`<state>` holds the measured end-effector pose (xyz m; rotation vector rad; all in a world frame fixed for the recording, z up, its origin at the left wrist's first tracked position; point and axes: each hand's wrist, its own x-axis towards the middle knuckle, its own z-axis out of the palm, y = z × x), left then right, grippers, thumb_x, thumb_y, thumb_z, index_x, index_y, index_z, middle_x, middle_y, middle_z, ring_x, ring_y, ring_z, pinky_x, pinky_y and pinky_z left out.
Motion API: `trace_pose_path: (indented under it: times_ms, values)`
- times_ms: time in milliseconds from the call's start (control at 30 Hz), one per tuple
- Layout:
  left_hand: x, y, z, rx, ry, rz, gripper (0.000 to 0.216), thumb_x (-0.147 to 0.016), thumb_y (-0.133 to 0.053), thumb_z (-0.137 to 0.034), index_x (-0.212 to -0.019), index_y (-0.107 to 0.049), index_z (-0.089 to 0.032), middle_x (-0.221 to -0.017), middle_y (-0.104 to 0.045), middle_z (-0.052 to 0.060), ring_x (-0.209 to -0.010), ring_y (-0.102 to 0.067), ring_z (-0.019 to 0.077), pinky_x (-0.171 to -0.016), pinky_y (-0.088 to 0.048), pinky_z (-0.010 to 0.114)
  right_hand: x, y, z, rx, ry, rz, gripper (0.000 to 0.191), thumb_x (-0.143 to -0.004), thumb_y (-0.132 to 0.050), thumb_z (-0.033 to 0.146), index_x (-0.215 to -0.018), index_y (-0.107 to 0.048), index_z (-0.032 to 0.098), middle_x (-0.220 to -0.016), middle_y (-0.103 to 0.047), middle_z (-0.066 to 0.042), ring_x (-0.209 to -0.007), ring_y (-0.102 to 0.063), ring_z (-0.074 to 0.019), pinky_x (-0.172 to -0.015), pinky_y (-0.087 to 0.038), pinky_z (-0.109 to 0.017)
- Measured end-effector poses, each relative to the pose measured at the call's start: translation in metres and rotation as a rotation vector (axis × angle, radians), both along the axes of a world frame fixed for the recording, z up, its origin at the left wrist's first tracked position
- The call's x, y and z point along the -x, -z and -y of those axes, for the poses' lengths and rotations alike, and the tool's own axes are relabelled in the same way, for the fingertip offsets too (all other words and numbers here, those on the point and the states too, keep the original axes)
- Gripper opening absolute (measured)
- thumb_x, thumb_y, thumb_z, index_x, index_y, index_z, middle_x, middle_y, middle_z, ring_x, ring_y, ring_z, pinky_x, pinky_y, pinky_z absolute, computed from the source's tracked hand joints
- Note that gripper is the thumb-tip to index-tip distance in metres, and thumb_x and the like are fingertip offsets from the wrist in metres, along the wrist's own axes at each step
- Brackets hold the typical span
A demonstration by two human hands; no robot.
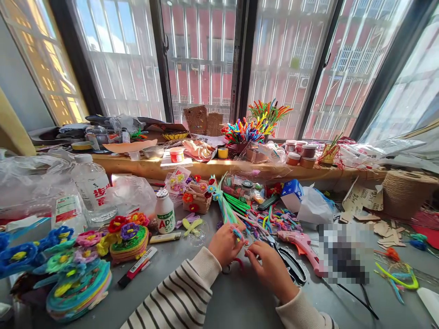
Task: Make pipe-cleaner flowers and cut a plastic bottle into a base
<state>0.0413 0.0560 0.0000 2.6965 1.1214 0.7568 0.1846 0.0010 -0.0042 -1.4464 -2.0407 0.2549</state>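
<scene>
In the middle of the grey table, my left hand (224,244) is closed around a pink and blue pipe cleaner (239,234) bent into a small shape. Just to its right, my right hand (269,267) has thumb and fingers pinched together close to the pipe cleaner's end; what lies between those fingertips is too small to make out. A red curl of pipe cleaner (239,262) shows below the hands. Black-handled scissors (291,265) lie partly hidden behind my right hand. Beyond the hands is a bundle of pale green pipe cleaners (228,208).
A pink glue gun (303,246) lies to the right. On the left are a white bottle (164,212), a lighter (165,237), a utility knife (137,266) and pipe-cleaner flowers (88,238) on round bases. A twine spool (408,194) stands at far right. The windowsill (144,167) is crowded.
</scene>
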Motion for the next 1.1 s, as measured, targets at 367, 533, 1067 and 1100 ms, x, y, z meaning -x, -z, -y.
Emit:
trace_pose_path:
  times_ms: [367, 533, 1067, 1100]
  values:
    - [0.016, 0.006, -0.005, 0.147, -0.166, -0.179, 0.028, -0.075, -0.037, -0.02, -0.099, -0.05, -0.02, -0.106, -0.054, 0.004, -0.096, -0.048, 0.018, -0.085, -0.039, 0.032, -0.017, -0.03, -0.088, 0.124, 0.294, 0.015, 0.018, -0.068, -0.049, 0.023, -0.073, -0.063, 0.013, -0.073, -0.064, -0.012, -0.068, -0.058, -0.0214, -0.059, -0.04, -0.029]
    - [0.015, 0.012, -0.005, 0.092, -0.175, -0.143, 0.037, -0.072, -0.038, -0.014, -0.107, -0.045, -0.019, -0.111, -0.049, 0.005, -0.103, -0.043, 0.0175, -0.089, -0.037, 0.031, 0.009, -0.02, -0.086, 0.232, 0.083, 0.021, 0.016, -0.058, -0.052, 0.01, -0.053, -0.063, 0.019, -0.052, -0.063, -0.001, -0.053, -0.057, -0.0134, -0.051, -0.039, -0.02]
    - [0.01, 0.008, 0.001, 0.256, -0.138, -0.28, 0.055, -0.074, -0.039, -0.042, -0.121, -0.033, -0.015, -0.129, -0.03, 0.01, -0.119, -0.022, 0.0247, -0.096, -0.022, 0.04, -0.043, -0.028, -0.106, 0.223, 0.268, 0.058, 0.017, -0.067, -0.048, 0.017, -0.069, -0.065, 0.018, -0.074, -0.066, -0.005, -0.07, -0.059, -0.0179, -0.062, -0.04, -0.025]
    - [0.01, 0.007, 0.002, 0.261, -0.139, -0.284, 0.056, -0.074, -0.039, -0.043, -0.121, -0.033, -0.014, -0.13, -0.028, 0.01, -0.119, -0.021, 0.0249, -0.096, -0.021, 0.04, -0.045, -0.027, -0.107, 0.224, 0.295, 0.079, 0.017, -0.067, -0.048, 0.015, -0.07, -0.065, 0.018, -0.076, -0.066, -0.006, -0.073, -0.059, -0.0189, -0.064, -0.04, -0.025]
